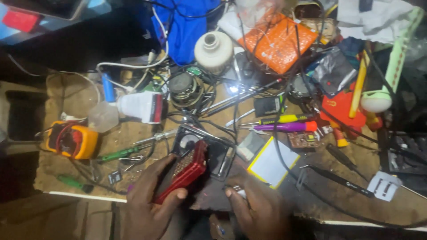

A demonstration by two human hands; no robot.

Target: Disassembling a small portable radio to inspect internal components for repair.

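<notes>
My left hand point(149, 204) grips a small red handheld device point(186, 172) with a keypad face, held tilted above the front edge of the workbench. Beside it my right hand point(255, 209) pinches a small pale part point(239, 192) between thumb and fingers; what that part is I cannot make out. Just behind the red device lies an open black casing point(219, 153) with a round disc inside. A flat silver pack with yellow edging point(272, 163) lies to the right of my hands.
The wooden bench point(66, 95) is crowded: yellow multimeter point(73, 140) at left, green screwdrivers point(118, 154), purple and yellow screwdrivers point(287, 126), a round speaker point(183, 86), white jar point(213, 51), orange pad point(278, 42), circuit board point(303, 140), tangled black cables point(284, 146).
</notes>
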